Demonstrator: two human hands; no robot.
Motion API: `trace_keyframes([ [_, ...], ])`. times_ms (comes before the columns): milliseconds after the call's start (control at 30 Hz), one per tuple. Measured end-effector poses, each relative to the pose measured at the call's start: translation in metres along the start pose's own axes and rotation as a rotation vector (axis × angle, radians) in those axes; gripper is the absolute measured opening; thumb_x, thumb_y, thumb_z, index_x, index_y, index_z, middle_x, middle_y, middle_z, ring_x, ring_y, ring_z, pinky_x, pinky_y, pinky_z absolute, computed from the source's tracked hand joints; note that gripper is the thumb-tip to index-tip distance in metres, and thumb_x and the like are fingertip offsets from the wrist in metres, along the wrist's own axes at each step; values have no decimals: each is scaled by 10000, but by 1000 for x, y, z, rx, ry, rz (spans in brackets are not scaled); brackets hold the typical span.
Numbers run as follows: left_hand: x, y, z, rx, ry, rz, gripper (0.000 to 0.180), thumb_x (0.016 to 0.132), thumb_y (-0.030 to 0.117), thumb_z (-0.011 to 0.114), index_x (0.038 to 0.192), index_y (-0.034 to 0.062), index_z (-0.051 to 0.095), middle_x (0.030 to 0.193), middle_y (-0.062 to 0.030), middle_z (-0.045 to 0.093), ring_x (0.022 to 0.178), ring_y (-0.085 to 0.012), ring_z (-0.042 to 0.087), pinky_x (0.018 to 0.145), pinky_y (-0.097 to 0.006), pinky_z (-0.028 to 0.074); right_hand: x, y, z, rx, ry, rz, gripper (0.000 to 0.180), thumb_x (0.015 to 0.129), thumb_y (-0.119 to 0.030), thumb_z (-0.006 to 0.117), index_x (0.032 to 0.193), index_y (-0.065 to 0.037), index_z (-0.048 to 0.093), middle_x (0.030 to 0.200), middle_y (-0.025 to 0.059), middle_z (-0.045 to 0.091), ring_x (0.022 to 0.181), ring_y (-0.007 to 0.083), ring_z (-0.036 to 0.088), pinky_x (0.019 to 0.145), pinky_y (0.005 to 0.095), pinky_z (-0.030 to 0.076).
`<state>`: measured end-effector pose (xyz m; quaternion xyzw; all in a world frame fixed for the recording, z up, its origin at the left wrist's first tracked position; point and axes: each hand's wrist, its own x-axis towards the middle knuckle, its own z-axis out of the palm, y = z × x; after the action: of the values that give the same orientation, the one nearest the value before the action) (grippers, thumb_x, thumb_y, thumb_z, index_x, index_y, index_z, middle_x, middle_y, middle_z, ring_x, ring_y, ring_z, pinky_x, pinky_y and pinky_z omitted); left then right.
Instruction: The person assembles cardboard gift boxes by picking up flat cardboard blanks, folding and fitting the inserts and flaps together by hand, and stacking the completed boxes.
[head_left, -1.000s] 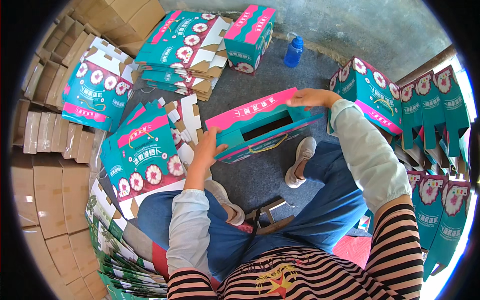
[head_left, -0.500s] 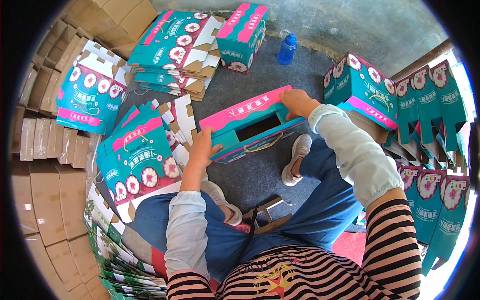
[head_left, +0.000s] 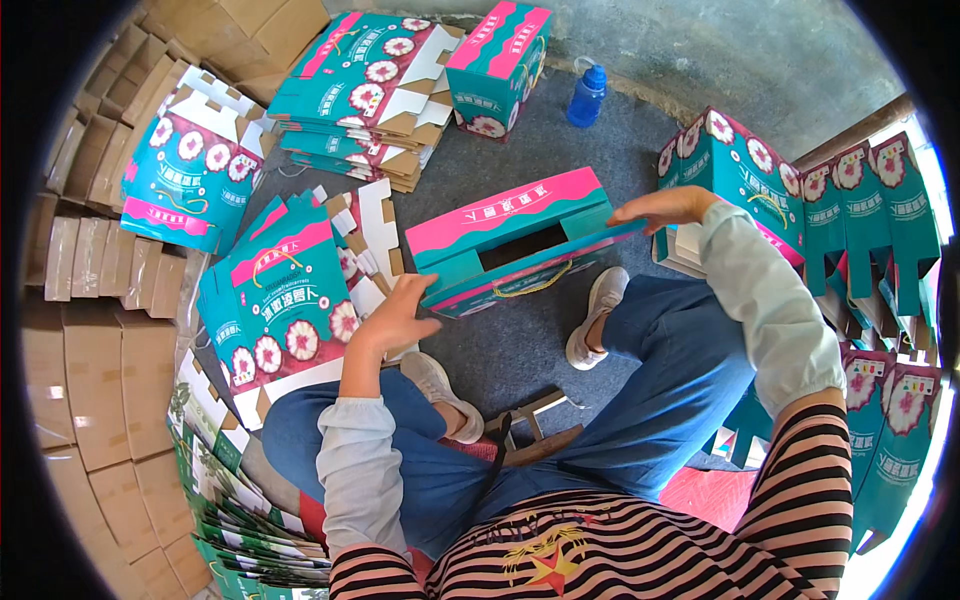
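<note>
Seen from above, a seated person in a striped top and blue trousers is shown with knees spread, so that a work space is left on the grey floor (head_left: 520, 345) between the feet. Just beyond the knees, a teal and pink box (head_left: 520, 240) is held up off the floor, lying lengthwise between both hands, with its slotted top turned toward the camera and a yellow cord handle hanging beneath. The left hand (head_left: 398, 318) is spread open, its fingers and palm pressed against the near left end of the box, seemingly to brace it. The right hand (head_left: 668, 208) is laid flat, fingers extended, on the far right end flap, apparently pressing it down; nothing is gripped in a closed fist by either hand. At the left, flat box blanks (head_left: 275, 300) are stacked within easy reach, with plain brown cartons (head_left: 70, 330) behind them. At the right, finished boxes (head_left: 850, 220) are stood in a row. Farther off, more flat blanks (head_left: 365, 90) are piled, one made-up box (head_left: 498, 65) is stood, and a blue bottle (head_left: 587, 95) is set on the floor.
</note>
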<state>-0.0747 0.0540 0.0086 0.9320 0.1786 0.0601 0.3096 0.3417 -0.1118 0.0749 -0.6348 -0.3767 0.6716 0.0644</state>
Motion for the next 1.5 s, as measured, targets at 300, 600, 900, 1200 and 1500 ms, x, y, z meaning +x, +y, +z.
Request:
trace_keyframes([
  [300,25,4,32,-183,401,-707,681,763,475,623,1114,-68,409,832,-176,588,668,-227,601,555,-306,478,51,50,31,98,652,-196,562,777,-477,615,1088,-23,501,950,51,576,893,128,530,647,261,453],
  [600,37,0,25,-681,75,-919,632,787,510,578,1119,-7,431,923,-177,579,744,-258,619,565,-354,533,62,51,27,114,560,-237,535,817,-453,551,1212,-105,458,1038,61,562,906,152,537,656,305,481],
  [900,89,76,23,-541,414,-132,329,854,130,575,1138,5,464,963,-56,569,797,-101,563,666,-225,447,-72,68,64,-136,1441,-846,533,836,-116,577,1305,-10,347,1254,158,471,1110,220,491,893,327,412],
  [1200,229,202,99,-465,303,194,499,771,92,624,1218,5,419,999,-169,539,737,-221,609,644,-309,492,-129,244,72,364,1816,-592,551,831,-27,563,1320,-25,309,1086,89,541,989,146,533,842,271,433],
  [1500,306,254,182,-760,61,294,789,738,175,649,1352,-23,195,1184,-251,422,1040,-315,499,844,-356,457,-146,316,54,693,1951,-303,573,825,-83,569,1328,-33,299,1128,157,498,878,173,560,717,252,488],
])
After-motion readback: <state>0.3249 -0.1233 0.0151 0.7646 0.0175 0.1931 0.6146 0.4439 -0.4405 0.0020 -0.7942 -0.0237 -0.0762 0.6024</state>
